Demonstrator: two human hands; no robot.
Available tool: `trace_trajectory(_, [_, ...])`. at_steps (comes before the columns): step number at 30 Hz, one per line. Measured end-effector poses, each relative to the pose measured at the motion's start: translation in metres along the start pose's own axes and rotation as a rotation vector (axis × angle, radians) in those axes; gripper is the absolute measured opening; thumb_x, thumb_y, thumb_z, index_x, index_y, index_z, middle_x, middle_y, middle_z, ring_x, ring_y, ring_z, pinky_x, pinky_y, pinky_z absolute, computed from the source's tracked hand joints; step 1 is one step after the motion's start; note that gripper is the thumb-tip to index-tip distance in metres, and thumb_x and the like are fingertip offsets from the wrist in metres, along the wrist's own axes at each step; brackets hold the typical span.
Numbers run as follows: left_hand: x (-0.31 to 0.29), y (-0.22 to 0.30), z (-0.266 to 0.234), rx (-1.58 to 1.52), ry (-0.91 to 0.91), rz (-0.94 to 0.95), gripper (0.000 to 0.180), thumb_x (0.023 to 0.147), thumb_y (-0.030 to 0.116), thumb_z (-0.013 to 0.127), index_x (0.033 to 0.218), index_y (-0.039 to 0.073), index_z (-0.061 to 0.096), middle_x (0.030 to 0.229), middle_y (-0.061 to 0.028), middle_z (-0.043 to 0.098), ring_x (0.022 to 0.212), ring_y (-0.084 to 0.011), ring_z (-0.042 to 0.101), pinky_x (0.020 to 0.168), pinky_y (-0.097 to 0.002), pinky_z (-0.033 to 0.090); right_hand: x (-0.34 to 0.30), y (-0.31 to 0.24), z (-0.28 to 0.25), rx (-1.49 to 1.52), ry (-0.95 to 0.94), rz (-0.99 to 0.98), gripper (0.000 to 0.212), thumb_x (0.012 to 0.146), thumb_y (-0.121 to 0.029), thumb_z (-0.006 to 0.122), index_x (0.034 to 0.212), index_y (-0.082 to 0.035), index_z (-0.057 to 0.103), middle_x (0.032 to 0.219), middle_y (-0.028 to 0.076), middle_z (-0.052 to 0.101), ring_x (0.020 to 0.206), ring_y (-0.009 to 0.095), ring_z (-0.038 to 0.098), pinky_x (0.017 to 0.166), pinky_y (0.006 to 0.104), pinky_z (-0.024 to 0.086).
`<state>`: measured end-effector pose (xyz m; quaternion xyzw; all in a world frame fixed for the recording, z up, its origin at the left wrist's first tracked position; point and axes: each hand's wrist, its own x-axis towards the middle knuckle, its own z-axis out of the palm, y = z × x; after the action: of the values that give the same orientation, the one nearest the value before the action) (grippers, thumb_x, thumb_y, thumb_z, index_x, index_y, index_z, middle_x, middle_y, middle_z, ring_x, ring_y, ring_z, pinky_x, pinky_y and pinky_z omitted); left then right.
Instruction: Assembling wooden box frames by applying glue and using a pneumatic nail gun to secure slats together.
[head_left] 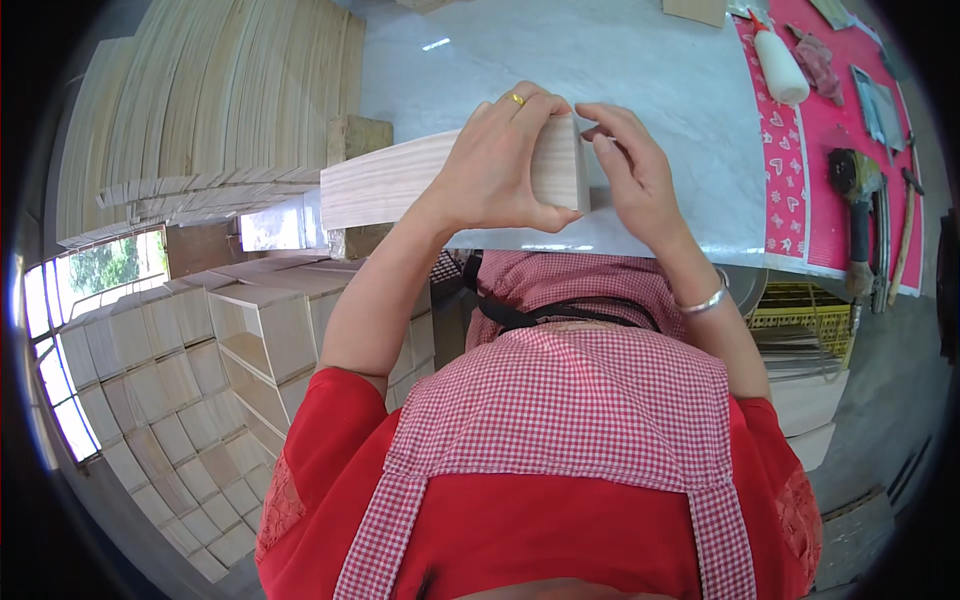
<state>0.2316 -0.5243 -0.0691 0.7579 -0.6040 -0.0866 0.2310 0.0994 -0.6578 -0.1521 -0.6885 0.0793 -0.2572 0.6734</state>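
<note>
A long, pale wooden box (390, 185) lies across the near side of the table, its right end toward the middle. Over that end my left hand (505, 165) is spread, thumb along the near edge and fingers over the far edge, gripping it. Just right of the box's end, my right hand (635, 175) is held with curved fingers apart. Its fingertips come close to the far corner of the box; whether they touch it, I cannot tell. Part of the box is hidden under my left hand.
Tall stacks of thin wooden boards (220, 100) stand at the left, beside a wooden block (360, 137). Many pale boxes (190, 400) are piled lower left. On the pink cover (825, 130) at right lie a white glue bottle (780, 68), a nail gun (858, 210) and a hammer (907, 220).
</note>
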Motion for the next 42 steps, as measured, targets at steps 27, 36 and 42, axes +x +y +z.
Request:
trace_trajectory(27, [0.0,-0.002,0.002,-0.003,0.003,-0.003,0.083,0.049,0.036,0.082,0.119,0.001,0.053,0.112,-0.0149,0.056,0.1,-0.0337,0.057,0.087,-0.0411,0.043,-0.032,0.001,0.046,-0.552,0.25,-0.196,0.072,0.068,-0.003,0.074,0.136,0.003,0.051,0.102,0.015,0.051,0.079,0.03,0.062,0.059,0.0368,0.053])
trace_trajectory(36, [0.0,-0.003,0.003,-0.005,0.023,-0.003,0.084,0.047,0.035,0.082,0.117,0.0,0.054,0.11,-0.0155,0.056,0.099,-0.0333,0.057,0.085,-0.0406,0.043,-0.031,0.003,0.053,-0.618,0.344,-0.311,0.074,0.066,-0.002,0.072,0.137,0.001,0.052,0.098,0.013,0.052,0.07,0.026,0.061,0.056,0.0346,0.052])
trace_trajectory(42, [0.001,0.0,0.002,0.003,-0.004,-0.012,0.083,0.048,0.034,0.082,0.118,0.0,0.053,0.112,-0.0155,0.056,0.101,-0.0339,0.057,0.087,-0.0407,0.044,-0.034,0.004,0.053,-0.622,0.348,-0.29,0.072,0.068,-0.002,0.072,0.137,0.002,0.052,0.099,0.014,0.053,0.072,0.026,0.061,0.058,0.0353,0.053])
